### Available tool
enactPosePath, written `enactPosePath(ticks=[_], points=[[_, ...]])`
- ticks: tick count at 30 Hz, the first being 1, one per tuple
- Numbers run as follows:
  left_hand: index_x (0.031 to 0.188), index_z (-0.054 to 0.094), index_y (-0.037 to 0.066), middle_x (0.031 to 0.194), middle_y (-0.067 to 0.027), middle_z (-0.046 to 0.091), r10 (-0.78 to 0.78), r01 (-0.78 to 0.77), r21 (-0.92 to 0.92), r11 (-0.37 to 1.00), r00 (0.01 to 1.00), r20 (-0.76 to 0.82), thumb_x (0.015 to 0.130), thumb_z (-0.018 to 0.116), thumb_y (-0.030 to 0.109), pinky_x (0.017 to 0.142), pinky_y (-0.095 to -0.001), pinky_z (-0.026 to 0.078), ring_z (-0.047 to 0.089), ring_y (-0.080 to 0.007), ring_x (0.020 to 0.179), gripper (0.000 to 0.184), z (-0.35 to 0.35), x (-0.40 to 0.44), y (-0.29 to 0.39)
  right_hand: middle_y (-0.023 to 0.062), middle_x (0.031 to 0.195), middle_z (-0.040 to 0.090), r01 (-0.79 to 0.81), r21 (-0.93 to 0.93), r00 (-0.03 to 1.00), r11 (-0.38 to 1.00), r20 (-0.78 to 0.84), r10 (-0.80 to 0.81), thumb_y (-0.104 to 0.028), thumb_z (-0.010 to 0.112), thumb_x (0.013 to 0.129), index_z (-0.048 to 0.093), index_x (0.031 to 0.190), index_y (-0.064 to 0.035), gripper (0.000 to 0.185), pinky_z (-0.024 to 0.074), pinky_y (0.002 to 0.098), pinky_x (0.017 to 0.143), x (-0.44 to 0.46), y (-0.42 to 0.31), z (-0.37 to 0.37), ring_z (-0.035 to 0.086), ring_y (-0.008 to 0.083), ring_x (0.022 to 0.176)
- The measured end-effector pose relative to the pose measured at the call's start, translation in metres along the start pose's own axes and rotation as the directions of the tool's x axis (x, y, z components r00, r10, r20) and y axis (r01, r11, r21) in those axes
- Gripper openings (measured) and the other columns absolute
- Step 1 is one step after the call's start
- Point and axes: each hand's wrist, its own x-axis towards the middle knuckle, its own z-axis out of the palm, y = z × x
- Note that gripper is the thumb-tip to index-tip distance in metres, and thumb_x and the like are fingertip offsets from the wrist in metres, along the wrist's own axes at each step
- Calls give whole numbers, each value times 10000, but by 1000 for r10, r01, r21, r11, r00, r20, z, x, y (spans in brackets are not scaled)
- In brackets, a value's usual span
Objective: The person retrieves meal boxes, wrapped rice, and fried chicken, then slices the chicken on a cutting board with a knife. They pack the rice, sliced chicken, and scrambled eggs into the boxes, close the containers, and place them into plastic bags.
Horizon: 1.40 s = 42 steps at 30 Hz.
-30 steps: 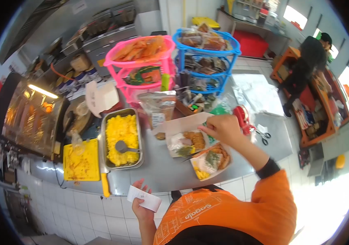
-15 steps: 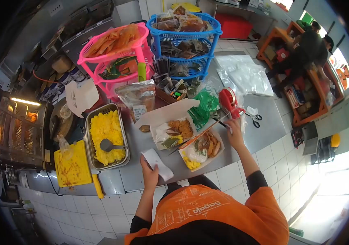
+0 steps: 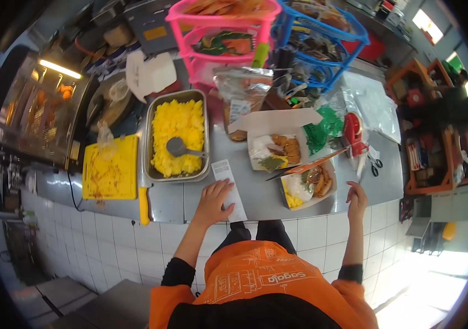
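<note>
A long white paper slip with print, like a receipt (image 3: 233,189), lies on the steel table. My left hand (image 3: 212,204) rests on its left side, fingers and thumb spread on the paper. My right hand (image 3: 357,198) is in the air by the table's front edge, fingers apart and holding nothing. Between the hands stands an open takeaway box (image 3: 321,200) with rice, yellow food and browned meat. A thin orange-and-dark strip (image 3: 310,164) along its back looks like its raised lid seen edge-on. Behind it is a second open box (image 3: 256,156) with fried food and rice.
Left are a steel tray (image 3: 206,137) of yellow food with a scoop (image 3: 177,146), a yellow board (image 3: 108,183) and a yellow-handled knife (image 3: 144,207). Behind stand pink (image 3: 190,44) and blue baskets (image 3: 335,71). Right lie a red tape dispenser (image 3: 353,131) and scissors (image 3: 375,166).
My right hand has drawn back from the front box's strip toward the table edge. The receipt, lifted and curled in my left hand before, now lies flat under it. The view has shifted left.
</note>
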Motion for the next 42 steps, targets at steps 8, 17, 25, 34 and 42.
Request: enactPosePath(ticks=[8, 17, 25, 34, 42], points=[[1483, 247, 54, 1454, -144, 419, -110, 110, 16, 994, 994, 3, 647, 785, 536, 1157, -473, 213, 343, -311, 1383, 1105, -11, 6, -3, 26, 695, 687, 775, 173, 600, 608, 101, -794, -261, 625, 911, 562, 832, -147, 152, 509, 295, 560, -67, -176, 121, 623, 203, 612], [1494, 217, 65, 1500, -138, 352, -104, 104, -15, 994, 994, -10, 583, 820, 548, 1166, -463, 206, 299, -287, 1411, 1194, -17, 6, -1, 39, 660, 612, 8, 539, 871, 842, 410, -271, -281, 423, 1036, 644, 1085, 9, 368, 428, 260, 533, -46, -169, 271, 525, 102, 579], [1498, 242, 87, 1478, -180, 365, -138, 138, -7, 990, 990, 13, 611, 800, 562, 1155, -462, 217, 316, -305, 1393, 1150, -19, 6, -3, 61, 625, 605, -19, 536, 946, 844, 282, -158, -179, 531, 981, 669, 872, -6, 247, 458, 282, 555, -46, -195, 282, 558, 129, 561], [1499, 243, 87, 1482, -157, 369, -95, 95, -17, 995, 995, -21, 624, 788, 556, 1151, -469, 216, 306, -285, 1402, 1133, -20, 6, -5, 130, 688, 616, 74, 391, 922, 917, 324, -213, -143, 582, 926, 654, 850, -24, 159, 479, 344, 585, -43, -197, 277, 602, 269, 591], [1494, 250, 93, 1467, -190, 366, -103, 103, -27, 994, 995, -15, 609, 807, 527, 1136, -481, 237, 330, -336, 1362, 1132, -21, 5, -1, 161, 730, 633, 167, 355, 925, 920, 265, -271, -152, 561, 935, 649, 837, -26, 182, 491, 367, 626, -52, -195, 271, 625, 312, 656]])
